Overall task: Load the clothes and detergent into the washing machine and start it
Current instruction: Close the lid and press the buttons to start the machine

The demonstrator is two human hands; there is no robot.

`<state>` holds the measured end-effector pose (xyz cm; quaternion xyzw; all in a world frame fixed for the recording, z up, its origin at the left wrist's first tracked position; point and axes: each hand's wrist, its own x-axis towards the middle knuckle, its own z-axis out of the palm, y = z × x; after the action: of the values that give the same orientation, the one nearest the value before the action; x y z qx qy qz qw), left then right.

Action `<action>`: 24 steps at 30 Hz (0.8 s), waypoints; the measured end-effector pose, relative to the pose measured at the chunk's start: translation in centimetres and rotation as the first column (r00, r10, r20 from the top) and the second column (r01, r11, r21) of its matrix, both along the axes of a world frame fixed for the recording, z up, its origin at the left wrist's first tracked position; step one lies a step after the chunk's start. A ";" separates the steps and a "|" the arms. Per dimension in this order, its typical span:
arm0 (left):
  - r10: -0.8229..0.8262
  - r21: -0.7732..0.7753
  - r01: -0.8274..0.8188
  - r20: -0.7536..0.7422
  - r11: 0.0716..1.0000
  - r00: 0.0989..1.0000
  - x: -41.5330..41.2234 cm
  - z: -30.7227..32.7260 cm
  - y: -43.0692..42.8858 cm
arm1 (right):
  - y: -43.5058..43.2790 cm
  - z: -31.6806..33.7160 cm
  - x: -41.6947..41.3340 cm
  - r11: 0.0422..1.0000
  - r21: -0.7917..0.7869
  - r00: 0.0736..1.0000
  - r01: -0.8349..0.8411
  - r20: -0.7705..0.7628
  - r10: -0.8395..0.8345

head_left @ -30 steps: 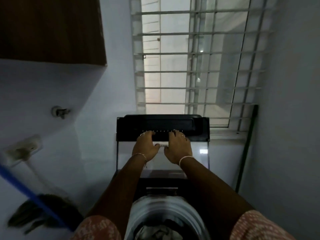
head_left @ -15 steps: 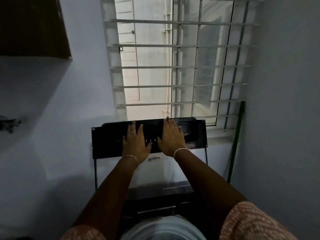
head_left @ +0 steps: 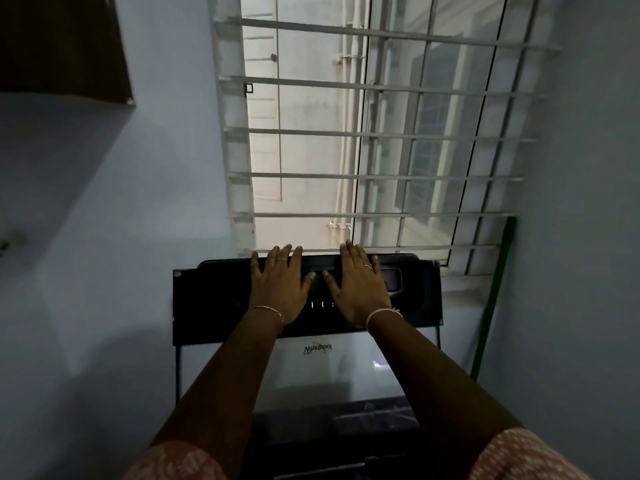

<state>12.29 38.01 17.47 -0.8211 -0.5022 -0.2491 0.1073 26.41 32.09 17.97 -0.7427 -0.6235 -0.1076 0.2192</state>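
The washing machine (head_left: 346,431) sits low and centre in your view, directly under the window, and its lid (head_left: 346,368) is raised: a pale glossy panel below, a broad black band (head_left: 214,299) across the top. The logo (head_left: 317,348) on the pale panel reads upside down from where you stand. Your left hand (head_left: 278,289) and right hand (head_left: 356,289) both lie flat on the black band, side by side, palms against it. On each hand the fingers are straight and spread apart, gripping nothing. The fingertips reach the lid's upper edge, and the two thumbs point at each other, close but not touching. Between the hands, a short row of small lit marks (head_left: 322,304) shows on the band. Just right of your right hand there is a recessed panel (head_left: 394,280) in the same band. You wear a thin bracelet (head_left: 266,308) on the left wrist and a pale bracelet (head_left: 381,311) on the right. A patterned left sleeve (head_left: 173,462) and right sleeve (head_left: 526,455) fill the lower corners. Behind the lid is the window grille (head_left: 381,133) of white bars, with daylight and a neighbouring building beyond. A green pole (head_left: 491,299) leans in the corner, right of the machine. At upper left, a dark brown cabinet (head_left: 59,46) hangs on the pale wall (head_left: 121,237). The area below the lid is too dark to read.
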 end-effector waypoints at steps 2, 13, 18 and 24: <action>0.002 0.043 -0.003 0.016 0.999 1.000 0.0 -0.3 0.0 | 0.1 -0.4 0.0 0.999 0.033 1.000 0.012 0.013 -0.012; 0.017 0.072 -0.021 0.055 0.997 0.998 -0.6 0.7 -2.9 | -2.8 0.7 -0.3 0.994 0.110 0.995 -0.005 0.097 -0.006; 0.015 0.080 -0.019 0.050 0.997 0.999 -1.5 1.7 -5.6 | -5.4 1.7 -0.8 0.992 0.125 0.994 -0.026 0.107 0.013; 0.015 0.094 -0.023 0.092 0.995 0.996 -2.4 2.1 -9.8 | -9.5 1.5 -1.8 0.981 0.192 0.986 -0.020 0.166 -0.012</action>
<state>9.87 28.18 19.58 -0.7981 -0.5020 -0.3087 0.1257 24.57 22.54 19.43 -0.7051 -0.6277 -0.2286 0.2378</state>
